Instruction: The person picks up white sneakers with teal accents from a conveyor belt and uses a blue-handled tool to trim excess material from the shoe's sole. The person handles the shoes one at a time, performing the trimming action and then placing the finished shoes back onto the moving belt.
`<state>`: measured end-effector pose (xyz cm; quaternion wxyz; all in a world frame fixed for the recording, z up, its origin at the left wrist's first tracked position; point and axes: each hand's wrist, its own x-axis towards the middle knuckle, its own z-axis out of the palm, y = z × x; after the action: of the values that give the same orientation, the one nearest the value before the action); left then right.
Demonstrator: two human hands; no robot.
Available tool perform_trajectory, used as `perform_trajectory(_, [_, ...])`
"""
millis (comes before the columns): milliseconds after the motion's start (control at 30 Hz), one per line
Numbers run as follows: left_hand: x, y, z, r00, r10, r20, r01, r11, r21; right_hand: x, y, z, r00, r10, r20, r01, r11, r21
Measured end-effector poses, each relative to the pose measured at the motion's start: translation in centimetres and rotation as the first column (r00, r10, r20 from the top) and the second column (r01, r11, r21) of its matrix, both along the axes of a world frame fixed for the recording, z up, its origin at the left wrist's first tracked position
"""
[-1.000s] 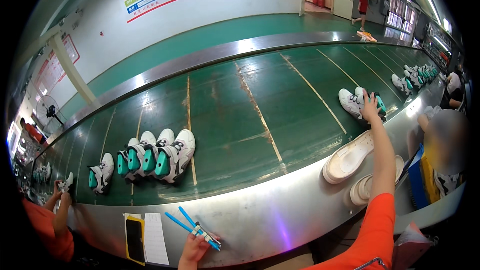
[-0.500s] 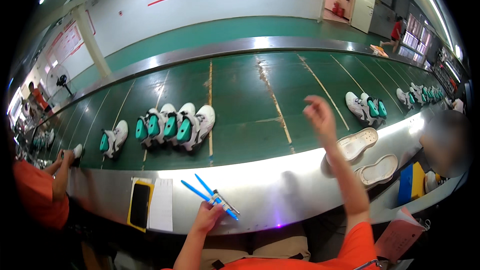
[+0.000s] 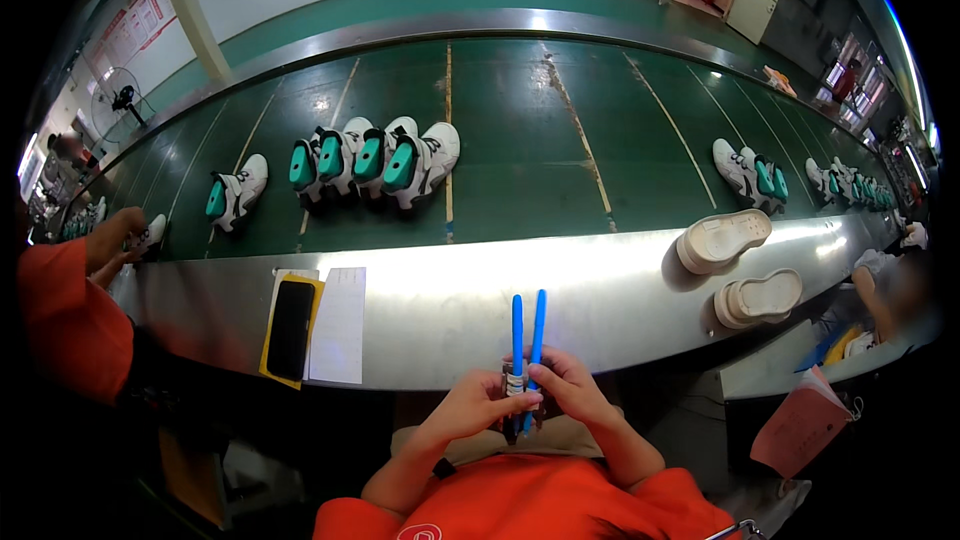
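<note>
Two slim blue pens (image 3: 517, 325) stand upright, side by side, in front of my body at the metal edge. My left hand (image 3: 478, 408) is closed around the lower part of the left pen, where a pale label shows. My right hand (image 3: 568, 388) pinches the right blue pen (image 3: 539, 323) between thumb and fingers, close against my left hand. Something dark shows between the two hands, partly covered by fingers. Beyond them, several white, grey and black sneakers (image 3: 418, 165) with teal inserts stand on the green conveyor belt (image 3: 520, 140).
On the steel ledge (image 3: 430, 285) lie a black phone (image 3: 290, 328) on a yellow pad and a white paper sheet (image 3: 338, 325). Cream shoe soles (image 3: 722, 240) sit at the right. Co-workers are at both sides. A pink booklet (image 3: 805, 422) hangs at lower right.
My right hand has come down from above the belt to my left hand and now grips one blue pen. The pens have turned upright and shifted right. My view has tilted down.
</note>
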<state>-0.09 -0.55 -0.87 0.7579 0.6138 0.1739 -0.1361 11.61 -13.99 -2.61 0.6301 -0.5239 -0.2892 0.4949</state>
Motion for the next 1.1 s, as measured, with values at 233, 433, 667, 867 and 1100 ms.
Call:
perform_trajectory(233, [0.4,-0.6,-1.3,0.999,-0.023,0.048,0.017,0.993,0.113,-0.7,-1.3,0.1,0.977,-0.054,0.208,0.057,0.998,-0.01])
perform_trajectory(433, [0.8,-0.3,-1.9,0.964,-0.233,0.128,0.198,0.95,0.242,1.1,-1.9,-2.2,0.982,0.178,0.062,-0.181,0.982,0.051])
perform_trajectory(667, [1.9,-0.7,-3.1,0.935,-0.352,0.029,0.334,0.907,0.255,-0.4,-3.0,-2.9,0.984,0.008,0.177,-0.004,1.0,-0.022])
perform_trajectory(867, [3.6,0.8,-1.2,0.929,-0.369,-0.021,0.365,0.906,0.213,-0.5,-3.9,-2.6,0.943,-0.332,-0.031,0.333,0.943,0.015])
perform_trajectory(1100, [11.2,16.1,-4.6,0.553,0.595,0.583,-0.826,0.298,0.478,2.9,-6.4,-3.9,0.791,-0.401,-0.462,0.498,0.861,0.106])
